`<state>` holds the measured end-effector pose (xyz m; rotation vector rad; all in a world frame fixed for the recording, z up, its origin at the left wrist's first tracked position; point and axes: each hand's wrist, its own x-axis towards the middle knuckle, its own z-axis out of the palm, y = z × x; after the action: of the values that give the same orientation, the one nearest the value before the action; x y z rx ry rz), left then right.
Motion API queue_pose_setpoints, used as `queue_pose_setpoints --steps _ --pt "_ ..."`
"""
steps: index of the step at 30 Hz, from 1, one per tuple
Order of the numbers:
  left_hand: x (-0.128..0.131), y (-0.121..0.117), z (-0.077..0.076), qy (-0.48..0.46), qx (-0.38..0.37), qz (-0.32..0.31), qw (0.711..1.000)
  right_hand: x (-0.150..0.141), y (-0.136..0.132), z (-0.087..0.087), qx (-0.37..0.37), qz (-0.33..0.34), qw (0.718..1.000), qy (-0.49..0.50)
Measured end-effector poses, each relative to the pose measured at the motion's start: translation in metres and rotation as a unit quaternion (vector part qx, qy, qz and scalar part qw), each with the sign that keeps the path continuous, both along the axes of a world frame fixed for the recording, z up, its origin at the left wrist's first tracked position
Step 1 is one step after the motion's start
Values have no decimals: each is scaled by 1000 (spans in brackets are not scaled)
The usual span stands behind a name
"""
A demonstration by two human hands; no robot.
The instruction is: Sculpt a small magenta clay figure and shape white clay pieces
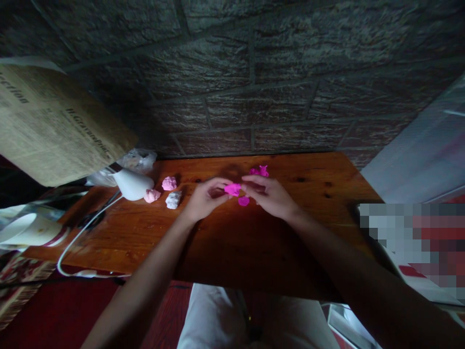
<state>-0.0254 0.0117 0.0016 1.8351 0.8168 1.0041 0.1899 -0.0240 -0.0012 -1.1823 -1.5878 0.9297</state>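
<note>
Between the thumb and fingers of my left hand [208, 198] is a bright magenta lump of modelling clay [233, 189]. My right hand [269, 196] is close on the lump's right side, thumb and fingers curved around its edge; whether it grips the clay I cannot make out. Just below the lump a small flat magenta clay piece [243, 200] shows between the hands. Behind my right hand lies a ragged magenta clay piece [259, 170] on the wooden table. Left of my hands sit a pink crumpled lump [169, 183], a paler pink lump [152, 195] and a white lump [173, 199].
A lamp with a white base [133, 184] and printed shade [61, 126] stands at the table's left, its white cable [82, 232] running over the front edge. A white cup [32, 230] lies at far left. A stone-patterned wall [232, 111] rises behind the table [312, 218].
</note>
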Motion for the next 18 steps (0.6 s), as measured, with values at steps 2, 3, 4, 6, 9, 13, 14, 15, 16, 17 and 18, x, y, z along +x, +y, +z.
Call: queue_pose_setpoints --steps 2,3,4,6,9,13,14,15,16,17,18 --pt "4 -3 -1 -25 -22 -26 999 -4 -1 -2 4 37 999 41" --pt "6 -4 -2 -37 -36 -35 998 -5 -1 -2 8 46 998 51" --pt "7 -4 -3 -49 -54 -41 997 -6 -2 -3 13 47 997 61" --pt "10 -4 -4 -79 -92 -39 992 -8 -3 -3 14 32 996 78" --pt "14 -4 -5 -107 -133 -21 985 -8 -3 -4 0 11 995 96" --pt "18 -7 -4 -76 -131 -20 988 -7 -3 -5 9 20 996 85" --pt "19 -7 -4 -73 -129 -18 989 -7 -3 -4 12 25 997 77" --pt "19 -8 -4 -77 -128 -13 989 -6 -3 -3 14 28 997 67" --pt "19 -8 -4 -85 -128 -6 988 -5 -3 -2 16 30 998 57" --pt "19 -9 -5 -94 -128 1 987 -5 -4 -1 18 29 998 46" --pt "19 -9 -5 -101 -128 8 987 -4 -4 0 21 26 999 36"
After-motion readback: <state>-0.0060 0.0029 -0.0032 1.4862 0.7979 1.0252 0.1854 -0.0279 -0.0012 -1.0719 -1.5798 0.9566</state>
